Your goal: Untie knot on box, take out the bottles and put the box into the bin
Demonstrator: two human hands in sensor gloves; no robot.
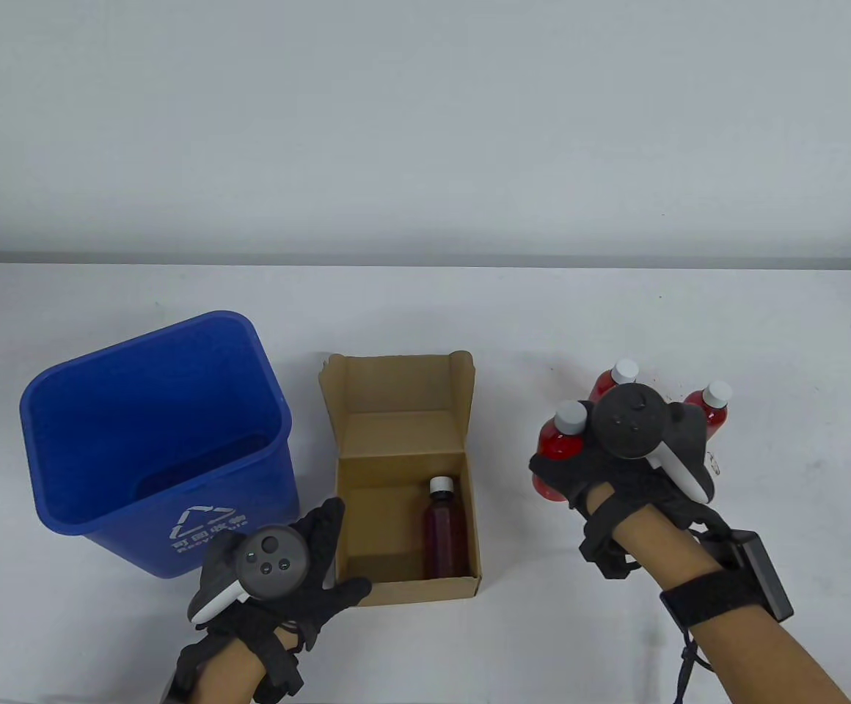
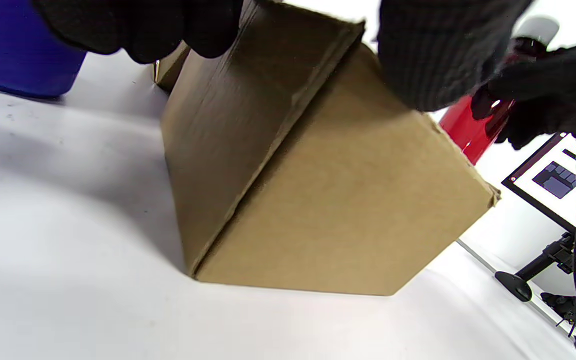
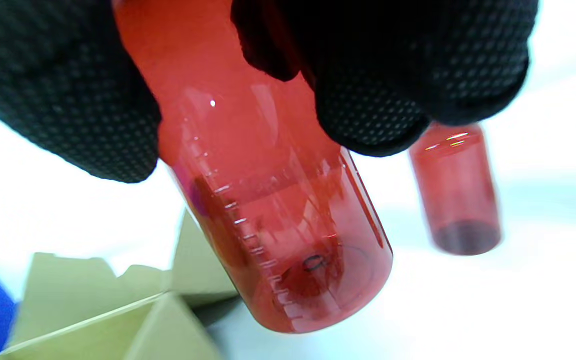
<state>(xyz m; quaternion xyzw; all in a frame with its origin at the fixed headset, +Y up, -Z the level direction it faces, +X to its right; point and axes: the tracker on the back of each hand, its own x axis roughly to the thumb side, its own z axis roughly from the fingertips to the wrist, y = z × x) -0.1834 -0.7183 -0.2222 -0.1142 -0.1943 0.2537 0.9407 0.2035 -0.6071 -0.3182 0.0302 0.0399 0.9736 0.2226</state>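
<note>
The open cardboard box (image 1: pixel 403 411) stands mid-table, and one dark red bottle (image 1: pixel 444 528) with a white cap lies inside it. My left hand (image 1: pixel 323 557) rests at the box's front-left corner, fingers along the left wall and thumb on the front wall; its fingers (image 2: pixel 138 30) show above the box (image 2: pixel 328 200). My right hand (image 1: pixel 579 469) grips a red bottle (image 1: pixel 561 447) to the right of the box, held tilted just above the table (image 3: pixel 278 210). Two more red bottles (image 1: pixel 612 381) (image 1: pixel 711 407) stand upright behind that hand. No string is visible.
The blue bin (image 1: pixel 154 440) stands upright and open just left of the box, close to my left hand. In the left wrist view, a screen on a stand (image 2: pixel 553 180) sits beyond the table's right edge.
</note>
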